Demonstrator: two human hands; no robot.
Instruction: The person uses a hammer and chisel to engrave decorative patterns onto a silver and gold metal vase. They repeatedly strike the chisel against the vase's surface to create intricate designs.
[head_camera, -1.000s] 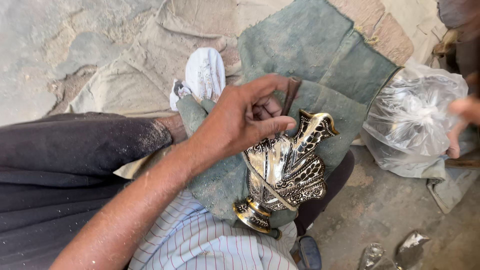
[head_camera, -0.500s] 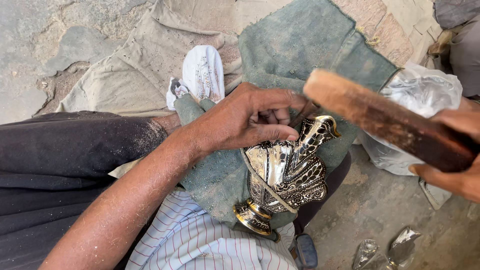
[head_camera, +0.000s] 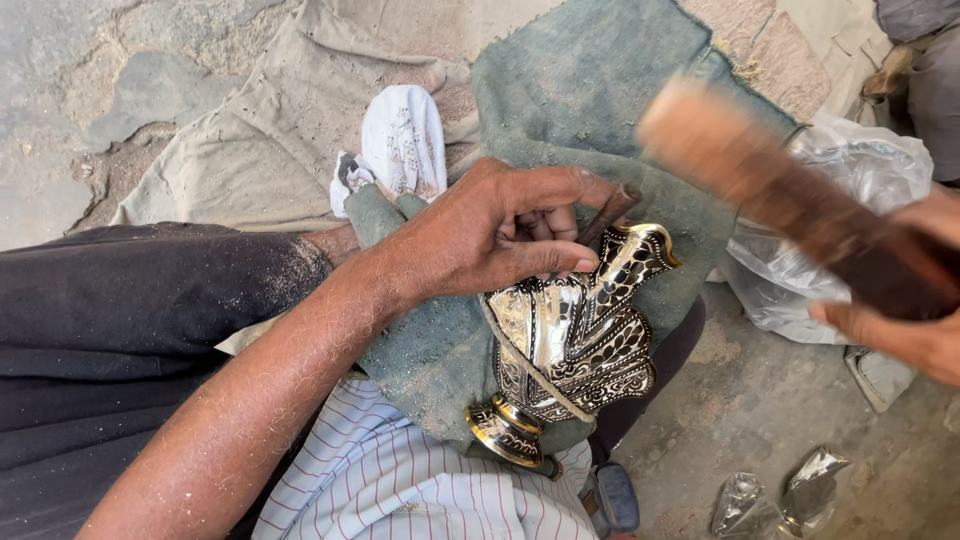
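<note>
Lying tilted, vase (head_camera: 575, 350), mouth upper right, foot lower left

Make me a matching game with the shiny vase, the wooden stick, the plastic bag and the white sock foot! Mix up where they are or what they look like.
Things:
1. vase
2. wooden stick
3. plastic bag
4. white sock foot

Descriptions:
A. crumpled and clear, on the ground at the right
B. blurred, held in the right hand
C. resting on the tan cloth at the top
D. silver and gold with black patterns, lying on green cloth under the left hand

Pairs: 1-D, 2-B, 3-A, 4-C
</note>
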